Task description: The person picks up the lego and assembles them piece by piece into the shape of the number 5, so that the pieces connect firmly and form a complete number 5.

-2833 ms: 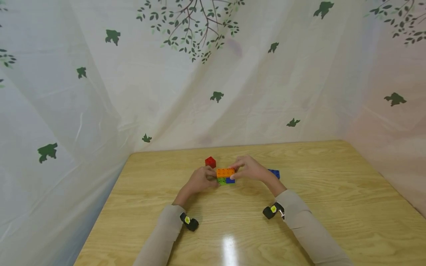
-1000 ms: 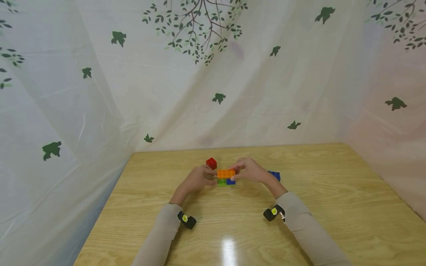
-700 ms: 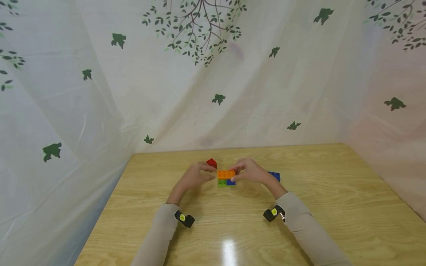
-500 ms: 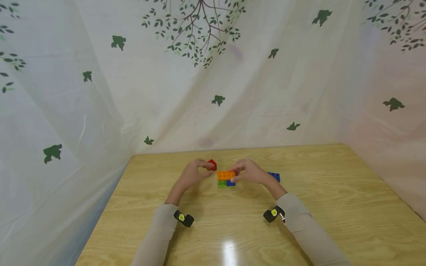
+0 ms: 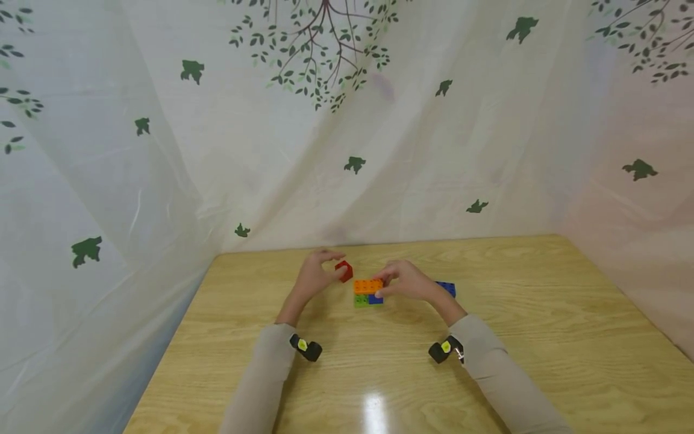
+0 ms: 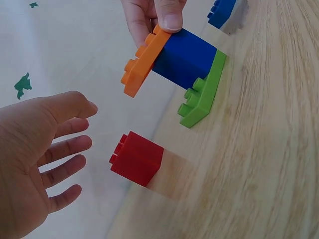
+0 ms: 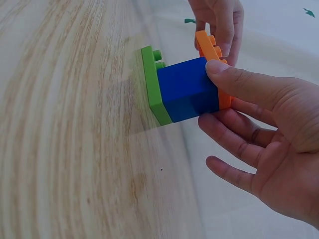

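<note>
White sheeting printed with green leaves and dark branches [image 5: 320, 54] hangs behind a wooden table [image 5: 542, 337]; no brand, label or writing can be read anywhere, including on the bricks. From the head view, the right hand [image 5: 409, 282] pinches the orange plate [image 5: 368, 286] that tops a small stack with a blue brick [image 5: 375, 298] and a green plate [image 5: 361, 299] at the bottom, standing mid-table. The right wrist view shows what the head view does not: the thumb lies across the blue brick's [image 7: 187, 89] face onto the orange plate's [image 7: 212, 55] edge, and the green plate [image 7: 152, 82] sits on the wood. The left hand [image 5: 315, 276] hovers with fingers spread and loose, holding nothing, just beside a red brick [image 5: 344, 270]; the left wrist view makes clear that a gap separates its fingertips [image 6: 79, 144] from the red brick [image 6: 137, 158], which rests on the table. A second blue brick [image 5: 447, 288] lies behind the right hand.
</note>
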`<act>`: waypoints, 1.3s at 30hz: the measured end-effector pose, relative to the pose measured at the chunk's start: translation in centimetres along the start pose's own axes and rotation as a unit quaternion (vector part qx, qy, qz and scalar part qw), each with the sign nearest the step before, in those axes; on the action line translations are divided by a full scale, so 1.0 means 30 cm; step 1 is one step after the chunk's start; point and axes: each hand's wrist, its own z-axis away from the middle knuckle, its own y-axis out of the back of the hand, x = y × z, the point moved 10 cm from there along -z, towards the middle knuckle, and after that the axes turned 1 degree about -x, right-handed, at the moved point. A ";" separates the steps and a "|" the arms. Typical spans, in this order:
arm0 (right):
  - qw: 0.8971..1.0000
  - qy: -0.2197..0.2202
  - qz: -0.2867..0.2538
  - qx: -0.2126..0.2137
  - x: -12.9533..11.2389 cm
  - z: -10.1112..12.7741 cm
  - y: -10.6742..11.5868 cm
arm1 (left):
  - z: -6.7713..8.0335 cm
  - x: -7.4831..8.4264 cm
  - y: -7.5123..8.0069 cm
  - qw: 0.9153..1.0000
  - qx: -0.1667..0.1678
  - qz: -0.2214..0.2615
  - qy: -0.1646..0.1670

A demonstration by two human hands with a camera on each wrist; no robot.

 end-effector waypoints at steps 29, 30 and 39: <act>1.000 -0.005 0.016 0.001 0.013 0.005 -0.008 | 0.021 -0.120 -0.088 1.000 0.015 0.009 0.012; 1.000 -0.005 0.016 0.000 0.013 0.005 -0.008 | 0.022 -0.125 -0.090 1.000 0.015 0.006 0.017; 1.000 -0.007 0.019 -0.001 0.001 -0.002 -0.004 | 0.024 -0.149 -0.096 0.999 0.014 -0.009 0.048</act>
